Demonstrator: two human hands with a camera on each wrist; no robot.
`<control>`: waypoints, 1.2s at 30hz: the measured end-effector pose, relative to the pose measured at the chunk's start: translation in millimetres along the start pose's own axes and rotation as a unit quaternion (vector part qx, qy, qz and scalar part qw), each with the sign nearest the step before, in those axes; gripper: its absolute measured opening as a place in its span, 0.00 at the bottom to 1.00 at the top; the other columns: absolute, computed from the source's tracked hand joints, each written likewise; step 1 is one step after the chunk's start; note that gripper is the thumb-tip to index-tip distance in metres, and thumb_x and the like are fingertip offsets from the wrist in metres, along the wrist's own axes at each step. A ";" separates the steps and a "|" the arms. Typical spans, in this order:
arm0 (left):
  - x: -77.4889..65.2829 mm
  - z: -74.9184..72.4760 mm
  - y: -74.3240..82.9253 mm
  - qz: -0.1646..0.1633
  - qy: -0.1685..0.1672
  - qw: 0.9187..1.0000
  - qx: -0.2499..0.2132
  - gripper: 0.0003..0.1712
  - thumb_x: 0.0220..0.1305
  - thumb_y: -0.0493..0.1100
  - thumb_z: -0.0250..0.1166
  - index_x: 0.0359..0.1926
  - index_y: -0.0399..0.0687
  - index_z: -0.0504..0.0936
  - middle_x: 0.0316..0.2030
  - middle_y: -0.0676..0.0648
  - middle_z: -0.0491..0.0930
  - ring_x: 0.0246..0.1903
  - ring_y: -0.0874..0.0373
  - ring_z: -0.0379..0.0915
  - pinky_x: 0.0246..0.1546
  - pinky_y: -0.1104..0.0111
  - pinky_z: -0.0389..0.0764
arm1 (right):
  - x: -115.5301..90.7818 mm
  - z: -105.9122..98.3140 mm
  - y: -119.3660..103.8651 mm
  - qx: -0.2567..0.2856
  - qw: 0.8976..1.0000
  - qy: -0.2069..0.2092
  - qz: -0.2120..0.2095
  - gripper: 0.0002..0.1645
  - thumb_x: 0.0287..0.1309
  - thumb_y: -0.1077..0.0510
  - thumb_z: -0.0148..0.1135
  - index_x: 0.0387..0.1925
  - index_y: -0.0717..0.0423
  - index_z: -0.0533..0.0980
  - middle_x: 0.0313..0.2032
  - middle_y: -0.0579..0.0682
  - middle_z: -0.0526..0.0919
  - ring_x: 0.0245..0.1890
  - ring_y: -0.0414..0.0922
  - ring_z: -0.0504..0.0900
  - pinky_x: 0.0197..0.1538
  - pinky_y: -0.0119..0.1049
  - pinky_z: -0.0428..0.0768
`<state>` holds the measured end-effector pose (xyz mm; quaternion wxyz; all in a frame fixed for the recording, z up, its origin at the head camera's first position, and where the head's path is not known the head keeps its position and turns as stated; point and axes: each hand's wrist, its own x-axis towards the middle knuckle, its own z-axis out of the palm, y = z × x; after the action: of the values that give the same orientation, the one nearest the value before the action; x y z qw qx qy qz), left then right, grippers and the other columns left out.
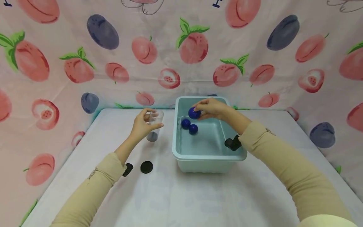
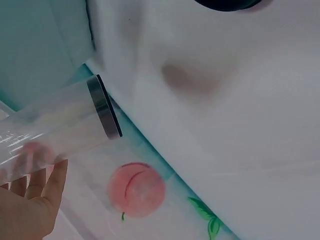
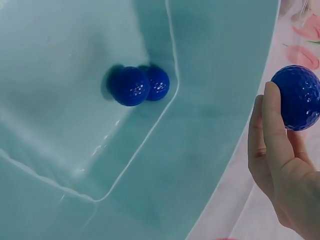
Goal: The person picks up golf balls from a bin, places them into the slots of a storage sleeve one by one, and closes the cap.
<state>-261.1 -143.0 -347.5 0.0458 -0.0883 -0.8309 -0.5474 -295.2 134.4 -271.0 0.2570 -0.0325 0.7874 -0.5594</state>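
Note:
A clear plastic canister with a dark base stands tilted slightly in my left hand, whose fingers and thumb grip its sides. In the left wrist view the dark end band of the canister shows plainly. My right hand pinches a blue golf ball above the light blue tub; dimples show on the ball in the right wrist view. Two more blue golf balls lie together inside the tub, one ball beside the other ball.
A round black lid lies flat on the white table, left of the tub and nearer the front. Dark wrist cameras sit at both sleeves. Behind the table hangs a fruit-patterned cloth.

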 end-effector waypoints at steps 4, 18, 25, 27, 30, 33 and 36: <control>1.2 -5.3 0.6 0.006 0.004 1.000 -0.003 0.33 0.48 0.40 0.74 0.56 0.45 0.72 0.55 0.41 0.77 0.55 0.46 0.74 0.54 0.54 0.76 | -3.3 5.2 -0.5 0.008 1.000 0.006 -0.013 0.24 0.67 0.61 0.48 0.62 0.67 0.65 0.62 0.65 0.68 0.49 0.51 0.78 0.59 0.46 0.74; 2.4 0.5 6.0 0.044 -0.006 0.999 0.030 0.34 0.47 0.42 0.76 0.57 0.46 0.76 0.53 0.41 0.79 0.53 0.46 0.76 0.60 0.53 0.71 | -12.2 10.8 -1.7 0.044 0.999 0.004 -0.023 0.25 0.66 0.61 0.49 0.63 0.64 0.65 0.63 0.62 0.68 0.45 0.47 0.78 0.58 0.44 0.75; 1.3 9.8 12.5 0.051 -0.017 0.998 0.037 0.34 0.46 0.42 0.76 0.57 0.47 0.77 0.50 0.40 0.81 0.51 0.47 0.77 0.58 0.53 0.72 | -10.6 13.9 -5.6 0.041 0.999 -0.015 -0.026 0.24 0.67 0.60 0.49 0.62 0.66 0.65 0.62 0.63 0.68 0.52 0.53 0.76 0.60 0.46 0.74; -0.1 11.5 13.3 0.053 -0.022 0.998 0.031 0.34 0.46 0.42 0.76 0.57 0.46 0.77 0.51 0.40 0.81 0.51 0.47 0.76 0.57 0.52 0.72 | -12.0 17.5 -6.3 0.037 0.999 -0.024 -0.027 0.24 0.67 0.60 0.49 0.62 0.66 0.66 0.61 0.64 0.69 0.53 0.53 0.76 0.60 0.46 0.74; -2.3 10.5 14.9 0.056 -0.031 0.998 0.026 0.34 0.47 0.41 0.75 0.58 0.46 0.76 0.51 0.39 0.80 0.50 0.46 0.76 0.56 0.52 0.72 | -13.7 23.7 -7.9 0.031 0.998 -0.037 -0.035 0.24 0.67 0.61 0.49 0.61 0.66 0.66 0.60 0.64 0.70 0.52 0.53 0.77 0.59 0.46 0.74; -3.3 9.7 17.8 0.063 -0.035 0.997 0.030 0.34 0.47 0.40 0.75 0.57 0.45 0.76 0.50 0.38 0.80 0.49 0.46 0.76 0.55 0.52 0.73 | -14.3 28.6 -10.3 0.031 0.998 -0.043 -0.041 0.23 0.67 0.61 0.50 0.61 0.66 0.67 0.60 0.64 0.70 0.53 0.54 0.78 0.59 0.46 0.75; -3.4 12.0 22.0 0.069 -0.037 0.996 0.037 0.33 0.48 0.41 0.75 0.57 0.44 0.75 0.50 0.38 0.80 0.49 0.45 0.75 0.53 0.53 0.74 | -15.2 31.5 -12.7 0.030 0.998 -0.041 -0.045 0.23 0.67 0.60 0.51 0.60 0.65 0.67 0.59 0.64 0.71 0.52 0.54 0.78 0.59 0.47 0.74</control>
<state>-253.2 -123.9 -333.0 0.0562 -0.1637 -0.8436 -0.5083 -271.2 107.6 -261.6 0.2643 -0.0827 0.7569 -0.5920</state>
